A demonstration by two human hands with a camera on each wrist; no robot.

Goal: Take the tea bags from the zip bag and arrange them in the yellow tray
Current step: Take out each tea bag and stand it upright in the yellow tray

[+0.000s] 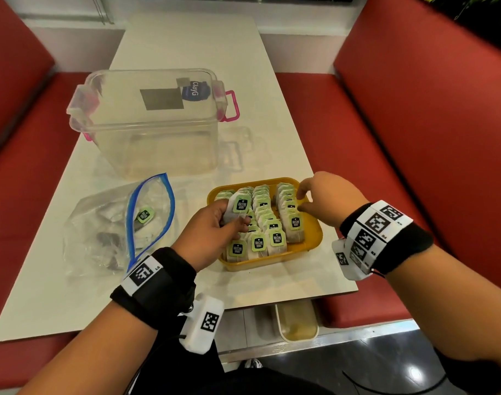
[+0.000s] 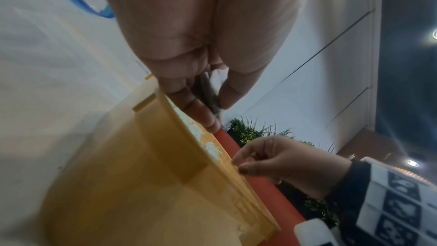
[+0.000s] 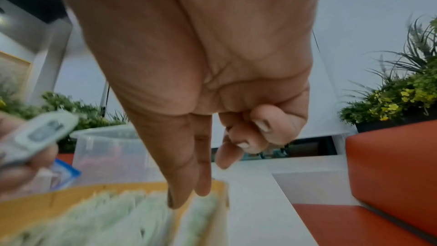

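Note:
The yellow tray sits near the table's front edge and holds rows of tea bags with green tags. My left hand grips one tea bag above the tray's left side. In the left wrist view that tea bag shows as a dark edge between thumb and fingers. My right hand hangs over the right row, with thumb and forefinger pointing down onto those bags and the other fingers curled. The open zip bag with a blue seal lies left of the tray and holds several tea bags.
A clear plastic box with pink latches stands behind the bag and tray. Red benches flank the white table. The tray lies a short way from the table's front edge.

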